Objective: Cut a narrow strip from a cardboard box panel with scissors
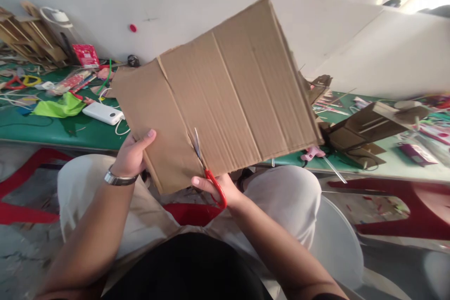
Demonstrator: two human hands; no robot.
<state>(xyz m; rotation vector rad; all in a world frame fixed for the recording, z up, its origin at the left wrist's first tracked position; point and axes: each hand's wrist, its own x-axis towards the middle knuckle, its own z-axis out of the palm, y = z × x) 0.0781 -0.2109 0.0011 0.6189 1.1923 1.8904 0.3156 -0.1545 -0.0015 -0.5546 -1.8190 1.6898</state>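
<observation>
A large brown cardboard sheet (225, 98), creased with several parallel folds, is held tilted above my lap. My left hand (135, 154) grips its left edge, thumb on top and fingers hidden underneath. In my right hand (220, 187) are red-handled scissors (215, 187), at the sheet's near edge. One scissor blade lies over the cardboard, pointing away from me along a cut line; the other blade is hidden below the sheet. Most of my right fingers are out of sight behind the cardboard and handle.
On the green table (101, 133) lie a white power bank (103, 112), green cloth (63, 105) and scraps at left. A pink glue gun (312, 153) and a cardboard structure (369, 126) are at right. Behind stands a white partition (197, 4); red chairs (390, 206) flank me.
</observation>
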